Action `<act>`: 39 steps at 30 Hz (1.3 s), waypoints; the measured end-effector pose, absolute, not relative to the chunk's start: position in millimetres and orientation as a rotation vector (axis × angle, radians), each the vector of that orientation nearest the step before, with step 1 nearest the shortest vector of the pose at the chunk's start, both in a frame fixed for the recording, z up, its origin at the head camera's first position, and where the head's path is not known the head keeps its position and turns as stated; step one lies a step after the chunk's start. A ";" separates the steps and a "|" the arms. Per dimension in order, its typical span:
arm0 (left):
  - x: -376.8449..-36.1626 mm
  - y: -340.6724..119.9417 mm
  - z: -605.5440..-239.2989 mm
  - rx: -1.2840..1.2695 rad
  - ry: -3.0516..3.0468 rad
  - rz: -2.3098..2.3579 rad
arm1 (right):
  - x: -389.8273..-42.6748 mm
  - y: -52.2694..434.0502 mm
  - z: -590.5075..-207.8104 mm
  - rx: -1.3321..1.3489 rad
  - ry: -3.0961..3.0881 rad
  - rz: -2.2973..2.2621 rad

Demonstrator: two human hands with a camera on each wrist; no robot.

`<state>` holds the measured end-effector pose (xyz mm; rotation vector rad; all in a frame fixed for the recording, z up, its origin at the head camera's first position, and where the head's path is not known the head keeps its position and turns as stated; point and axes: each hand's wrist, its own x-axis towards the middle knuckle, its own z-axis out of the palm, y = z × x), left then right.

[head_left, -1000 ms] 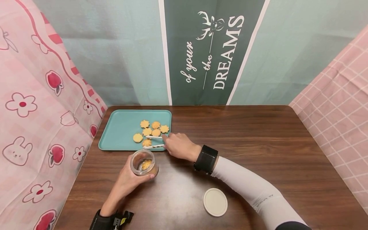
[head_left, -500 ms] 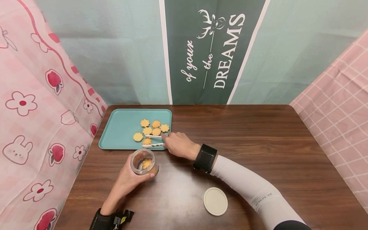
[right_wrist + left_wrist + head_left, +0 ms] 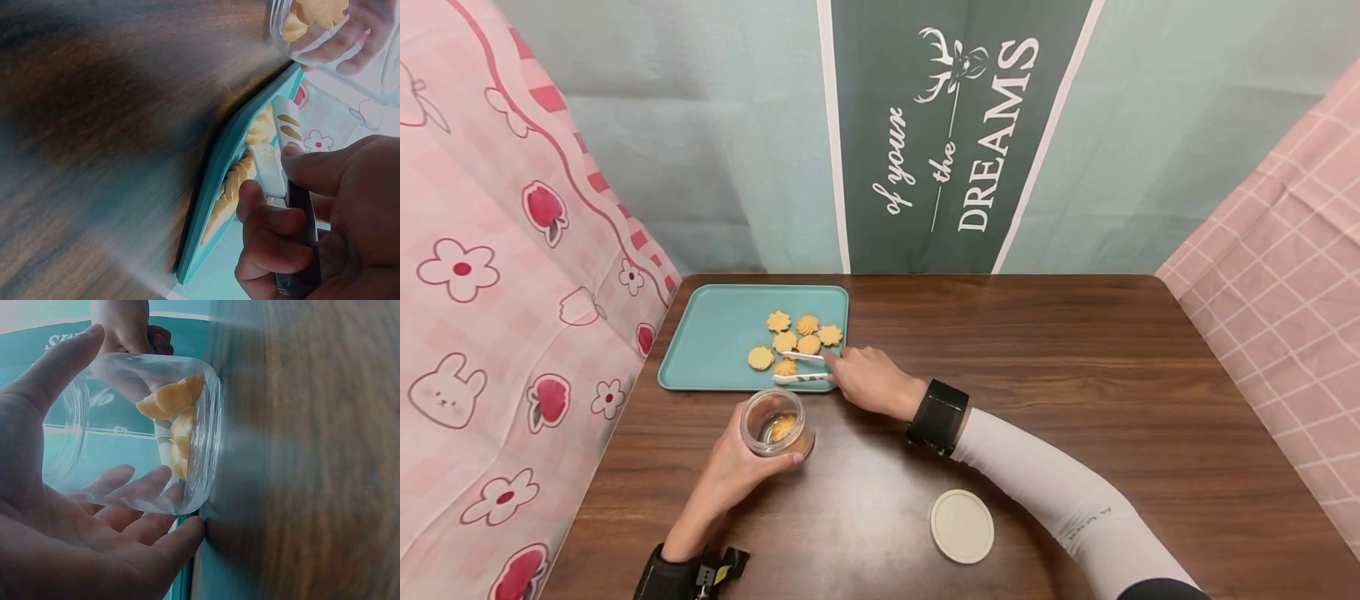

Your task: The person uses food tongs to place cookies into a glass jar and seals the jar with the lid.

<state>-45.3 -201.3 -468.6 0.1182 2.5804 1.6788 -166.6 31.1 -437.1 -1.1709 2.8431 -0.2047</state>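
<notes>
My left hand [image 3: 737, 467] grips a clear glass jar [image 3: 807, 433], fingers and thumb around its side. The jar's mouth is uncovered, and yellow cookies [image 3: 172, 399] lie at its bottom in the left wrist view. In my right hand [image 3: 868, 379] is a pair of white-tipped tongs [image 3: 805, 378] with a dark handle [image 3: 302, 219]. The tongs' spread arms reach over the right front part of a teal tray [image 3: 715, 325], on either side of a swirled cookie [image 3: 786, 367]. Several more cookies [image 3: 785, 342] lie on the tray behind and beside it.
A round cream lid [image 3: 962, 526] lies on the brown wooden table [image 3: 1075, 358], near the front and left of the right sleeve [image 3: 1045, 475]. Patterned cloths hang at the left, back and right of the table. The tray sits at the table's back left.
The tongs have shifted very slightly around the swirled cookie. My left hand and the jar stay in place.
</notes>
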 end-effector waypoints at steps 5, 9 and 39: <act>-45.6 -200.7 -467.9 0.110 2.576 1.674 | -165.9 35.9 -437.7 -1.187 2.850 -0.233; -46.1 -200.4 -466.5 0.112 2.581 1.676 | -165.4 39.4 -437.0 -1.166 2.848 -0.272; -45.9 -199.0 -466.3 0.073 2.591 1.636 | -160.6 61.8 -412.0 -1.204 2.940 -0.394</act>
